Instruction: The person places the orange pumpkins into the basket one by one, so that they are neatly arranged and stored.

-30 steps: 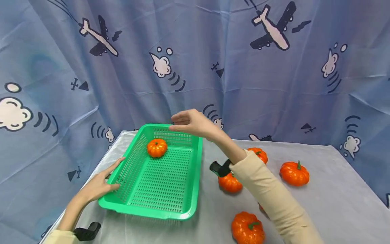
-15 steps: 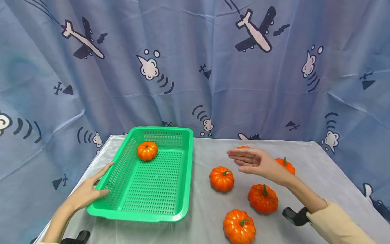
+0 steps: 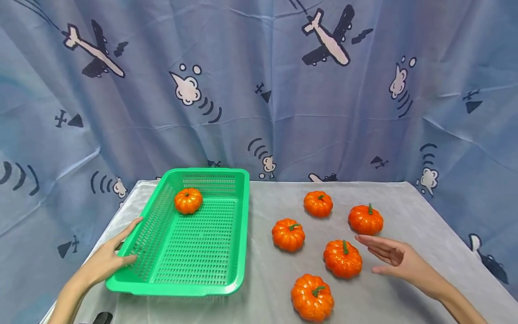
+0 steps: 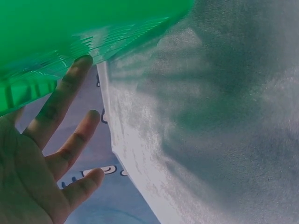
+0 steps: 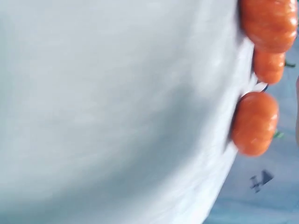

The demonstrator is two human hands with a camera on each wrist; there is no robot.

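My left hand (image 3: 103, 261) holds the left rim of a green plastic basket (image 3: 242, 234), its thumb inside the wall. In the left wrist view, the left hand's fingers (image 4: 77, 135) spread along the outside of the basket (image 4: 93, 23). One small orange pumpkin (image 3: 188, 200) lies in the basket's far left corner. My right hand (image 3: 398, 261) hovers over the right part of the table, fingers extended together and thumb apart, holding nothing. Nearest its fingertips are a pumpkin with an upright green stem (image 3: 342, 259) and another pumpkin (image 3: 365, 220) just behind.
More pumpkins stand on the white-covered table (image 3: 263, 288): one at the back (image 3: 318, 204), one near the basket (image 3: 288, 235), one at the front (image 3: 312, 298). A blue airplane-print curtain (image 3: 226, 90) hangs behind the table.
My right hand has swung from above the basket's far edge to the right, past the pumpkins, and come lower. The left hand keeps its place on the basket. The head view has turned right.
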